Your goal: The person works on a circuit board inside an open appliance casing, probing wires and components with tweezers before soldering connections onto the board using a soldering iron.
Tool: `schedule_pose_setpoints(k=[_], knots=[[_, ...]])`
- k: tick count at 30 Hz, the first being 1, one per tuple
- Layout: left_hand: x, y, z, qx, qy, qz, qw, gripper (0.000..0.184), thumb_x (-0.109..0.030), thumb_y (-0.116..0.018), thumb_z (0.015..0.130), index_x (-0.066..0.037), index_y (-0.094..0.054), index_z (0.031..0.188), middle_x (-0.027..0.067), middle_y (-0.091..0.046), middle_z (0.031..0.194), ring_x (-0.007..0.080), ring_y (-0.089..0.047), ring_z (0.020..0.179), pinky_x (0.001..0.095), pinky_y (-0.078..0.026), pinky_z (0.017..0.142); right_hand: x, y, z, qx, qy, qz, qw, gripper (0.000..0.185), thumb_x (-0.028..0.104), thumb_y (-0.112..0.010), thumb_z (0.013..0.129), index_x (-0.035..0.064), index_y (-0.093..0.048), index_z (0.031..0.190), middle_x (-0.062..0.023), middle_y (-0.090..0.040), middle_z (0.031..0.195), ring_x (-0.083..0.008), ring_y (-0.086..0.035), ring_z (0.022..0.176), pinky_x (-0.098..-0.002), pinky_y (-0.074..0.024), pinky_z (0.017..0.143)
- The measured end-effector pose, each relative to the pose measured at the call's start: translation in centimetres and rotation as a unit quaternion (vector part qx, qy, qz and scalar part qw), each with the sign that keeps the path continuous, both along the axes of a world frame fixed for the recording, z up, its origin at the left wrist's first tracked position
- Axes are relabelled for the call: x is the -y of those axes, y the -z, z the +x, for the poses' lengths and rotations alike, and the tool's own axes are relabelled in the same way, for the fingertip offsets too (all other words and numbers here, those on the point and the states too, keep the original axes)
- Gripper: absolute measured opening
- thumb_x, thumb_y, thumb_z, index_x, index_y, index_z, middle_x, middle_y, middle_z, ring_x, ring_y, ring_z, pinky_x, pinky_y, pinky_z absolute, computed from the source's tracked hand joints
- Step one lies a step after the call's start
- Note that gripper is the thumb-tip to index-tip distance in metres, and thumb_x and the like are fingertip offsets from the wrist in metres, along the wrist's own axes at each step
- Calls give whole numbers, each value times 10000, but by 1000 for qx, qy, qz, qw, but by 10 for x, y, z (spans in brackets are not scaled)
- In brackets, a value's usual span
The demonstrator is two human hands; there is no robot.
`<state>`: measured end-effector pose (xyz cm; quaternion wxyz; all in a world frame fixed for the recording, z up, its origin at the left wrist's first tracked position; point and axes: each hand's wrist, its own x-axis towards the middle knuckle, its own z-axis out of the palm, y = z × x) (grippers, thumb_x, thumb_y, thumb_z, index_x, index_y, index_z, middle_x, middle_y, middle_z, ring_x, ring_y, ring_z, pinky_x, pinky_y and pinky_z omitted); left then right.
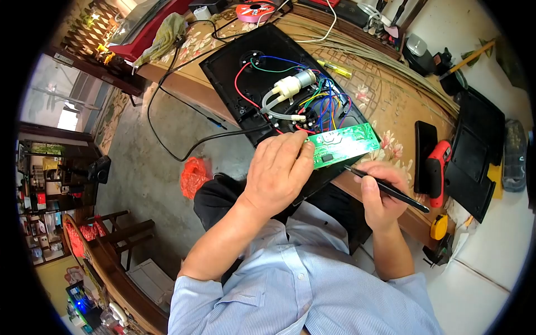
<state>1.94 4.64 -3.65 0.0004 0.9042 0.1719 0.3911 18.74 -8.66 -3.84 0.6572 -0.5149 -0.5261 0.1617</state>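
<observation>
A green circuit board (347,144) lies across the near right part of an open black appliance housing (223,67). My left hand (279,173) grips the board's left end, its fingers bent over the edge. In my right hand (382,192) is a pair of black tweezers (393,191), pinched between thumb and fingers. Its tip is close to the board's lower edge; I cannot tell whether it touches. Inside the housing sit a small pump with a motor (293,84), a clear hose (273,111) and a bundle of coloured wires (329,103).
A yellow screwdriver (335,68) lies beyond the housing. To the right are a black phone (425,153), a red-and-black hand tool (440,170), a black plastic cover (474,162) and a yellow tape measure (439,227). A black cable (192,148) hangs off the table's left side.
</observation>
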Motion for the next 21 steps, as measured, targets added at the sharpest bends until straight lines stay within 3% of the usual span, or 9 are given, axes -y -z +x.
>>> schedule_pose_setpoints(k=[6,14,21], knots=[[1,-5,0,4,19,7,1000,242,-66,-646,723,8,-610,951,129,-592,997,254,-595,896,358,-484,776,-26,-15,-10,21,11,-15,1000,221,-46,-685,794,-39,-588,992,-159,-663,969,-218,-648,883,-309,-513,791],[-1,5,-1,52,37,-12,998,244,-59,-642,700,-5,-569,926,114,-558,974,263,-587,908,372,-496,791,-39,-11,-11,157,22,4,987,224,-41,-726,742,-14,-620,936,-152,-684,905,-248,-688,783,-295,-544,689],[-1,6,-1,53,42,-11,998,238,-57,-643,687,-11,-549,900,116,-555,976,267,-586,910,374,-499,801,-40,-10,-12,139,23,4,990,221,-40,-728,736,-6,-620,925,-141,-685,896,-244,-690,781,-296,-542,680]])
